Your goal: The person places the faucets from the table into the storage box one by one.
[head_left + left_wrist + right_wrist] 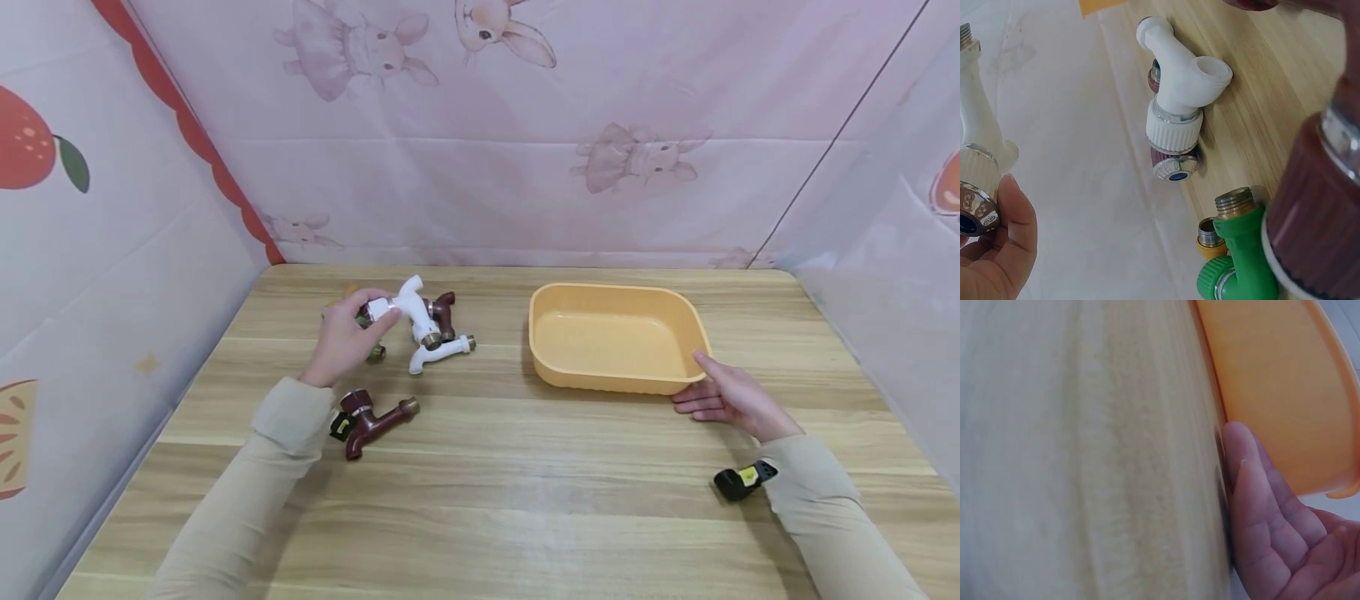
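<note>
Nearest to us, at about five o'clock on the wooden counter (525,500), we see a small black and yellow device (742,481) strapped at the right wrist. At about seven o'clock a dark red tap (371,422) lies flat on the counter, just beside our left sleeve, with a black tag at its head.

Our right hand (731,398) rests at four o'clock with its fingers straight and relaxed; the thumb lies against the near right corner of the orange tub (678,385), while the fingers lie on the counter below its rim. In the right wrist view we see the palm (1291,550) open beside the tub (1279,394), nothing gripped.

Our left hand (343,340) sits at about ten o'clock, fingers curled round the knob end of a white tap (408,310), which it holds lifted over the heap. In the left wrist view we see the thumb (1016,219) pressed against that tap's chrome cap (975,209).

Under and past it lies the heap: a second white tap (441,350) on the counter, a second dark red tap (444,310) just behind it, and a green tap (1241,262) with a yellow one touching it, close under the hand.

Farther off, at one o'clock, the tub stands well apart from the heap. Beyond it all hangs a pink cloth with rabbits (637,154)
</note>
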### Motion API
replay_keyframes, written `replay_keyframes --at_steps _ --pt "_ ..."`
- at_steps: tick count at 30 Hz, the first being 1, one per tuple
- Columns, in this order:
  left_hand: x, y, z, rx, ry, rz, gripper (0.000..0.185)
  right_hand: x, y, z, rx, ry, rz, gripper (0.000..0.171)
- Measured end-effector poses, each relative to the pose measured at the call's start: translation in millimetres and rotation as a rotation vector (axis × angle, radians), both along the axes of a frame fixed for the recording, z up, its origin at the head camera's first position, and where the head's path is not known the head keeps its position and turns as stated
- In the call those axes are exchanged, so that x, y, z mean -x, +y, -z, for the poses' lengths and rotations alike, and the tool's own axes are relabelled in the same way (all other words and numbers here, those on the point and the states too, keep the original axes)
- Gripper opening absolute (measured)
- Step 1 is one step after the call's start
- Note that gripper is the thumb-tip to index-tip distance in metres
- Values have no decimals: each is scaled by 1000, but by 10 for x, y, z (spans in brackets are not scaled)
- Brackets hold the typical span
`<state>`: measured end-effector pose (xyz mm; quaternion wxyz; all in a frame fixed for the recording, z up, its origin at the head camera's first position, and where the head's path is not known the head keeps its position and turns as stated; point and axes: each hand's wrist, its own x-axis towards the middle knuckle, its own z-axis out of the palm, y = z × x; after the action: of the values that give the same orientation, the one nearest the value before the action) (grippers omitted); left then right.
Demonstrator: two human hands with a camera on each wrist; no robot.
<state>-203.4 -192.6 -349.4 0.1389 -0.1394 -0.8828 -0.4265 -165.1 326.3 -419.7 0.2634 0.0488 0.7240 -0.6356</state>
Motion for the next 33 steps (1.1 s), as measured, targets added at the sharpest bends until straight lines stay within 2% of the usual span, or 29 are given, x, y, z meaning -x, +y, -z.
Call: replay_keyframes --at_steps 9,17,20,26,33 --pt "24 82 11 18 37 12 32 -6 -19 3 -15 -7 19 75" --pt "48 162 25 -21 64 51 30 -14 -18 -7 -19 -1 10 76" --pt "48 194 29 -41 38 65 31 -15 -22 -9 -22 1 12 78" --pt "56 242 39 -20 -10 49 33 -16 -30 -6 -21 4 11 81" --pt "86 302 75 -14 -4 74 32 -19 -33 -8 -22 10 12 82"
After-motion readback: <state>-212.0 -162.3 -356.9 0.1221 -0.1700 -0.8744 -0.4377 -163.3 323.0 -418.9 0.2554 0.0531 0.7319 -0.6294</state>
